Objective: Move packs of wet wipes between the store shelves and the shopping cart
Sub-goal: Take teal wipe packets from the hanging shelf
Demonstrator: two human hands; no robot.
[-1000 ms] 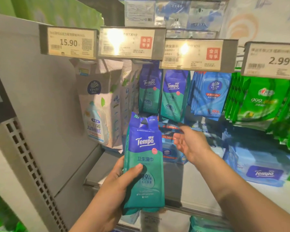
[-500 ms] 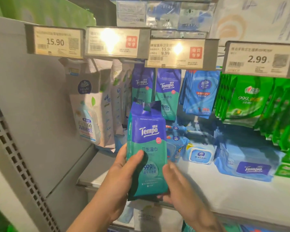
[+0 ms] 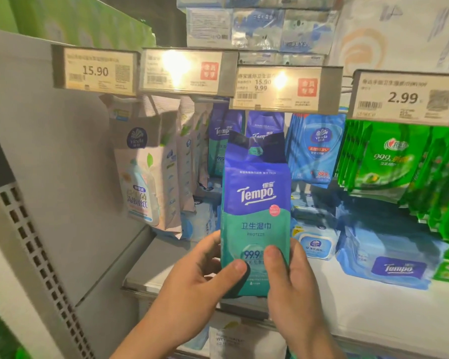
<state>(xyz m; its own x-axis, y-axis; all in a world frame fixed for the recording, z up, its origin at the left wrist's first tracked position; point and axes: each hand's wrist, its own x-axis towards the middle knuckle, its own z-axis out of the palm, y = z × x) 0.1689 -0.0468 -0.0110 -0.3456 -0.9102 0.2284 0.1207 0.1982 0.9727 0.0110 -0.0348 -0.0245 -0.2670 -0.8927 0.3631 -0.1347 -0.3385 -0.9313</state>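
Held pack: the Tempo wet wipes pack [image 3: 255,218] stands upright in front of the hanging rows, its notched top just below the price tag [image 3: 285,88] marked 15.90 and 9.99.

Left hand: my left hand [image 3: 200,283] grips the pack's lower left edge, thumb pressed across the front near the bottom, fingers curled behind.

Right hand: my right hand [image 3: 293,286] now pinches the lower right edge, thumb on the front beside the "99.9" print. A second ago it was reaching toward the shelf goods, apart from the pack; half a second ago it had only arrived underneath.

Change: one-handed hold has become two-handed, and the pack has risen toward the matching hanging Tempo packs [image 3: 223,141] behind it.

Meaning for the task: I judge this pack is going back onto its hook rather than to the cart, which is out of view. The hook itself is hidden behind the tag.

Shelf below: the white shelf [image 3: 373,304] carries flat blue wipe packs [image 3: 389,260].
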